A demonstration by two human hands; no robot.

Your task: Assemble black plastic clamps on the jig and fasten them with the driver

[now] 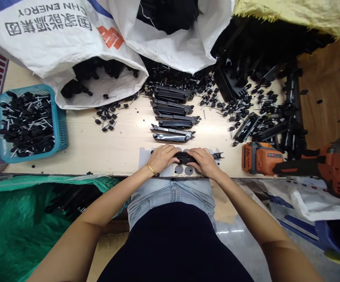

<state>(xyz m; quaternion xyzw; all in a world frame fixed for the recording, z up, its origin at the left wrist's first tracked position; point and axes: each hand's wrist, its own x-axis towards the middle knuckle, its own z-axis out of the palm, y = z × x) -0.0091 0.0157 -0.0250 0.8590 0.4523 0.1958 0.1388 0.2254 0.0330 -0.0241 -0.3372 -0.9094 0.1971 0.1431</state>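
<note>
At the table's front edge my left hand [163,156] and my right hand [204,161] are closed on a long black plastic part [184,157], one hand toward each end. Its forked tip [218,155] sticks out past my right hand. Under it lies a grey mat with round holes [189,170]; my hands cover some of it. Just beyond, several similar black folding parts [174,136] are stacked in a column. My fingers hide much of the held part, so its details cannot be made out.
On the left stands a blue basket [60,129] full of black-headed screws. White sacks [52,43] line the back, with loose screws [108,119] before them. An orange cordless drill [339,164] with its battery [260,158] lies right. A green sack [11,223] hangs below the edge.
</note>
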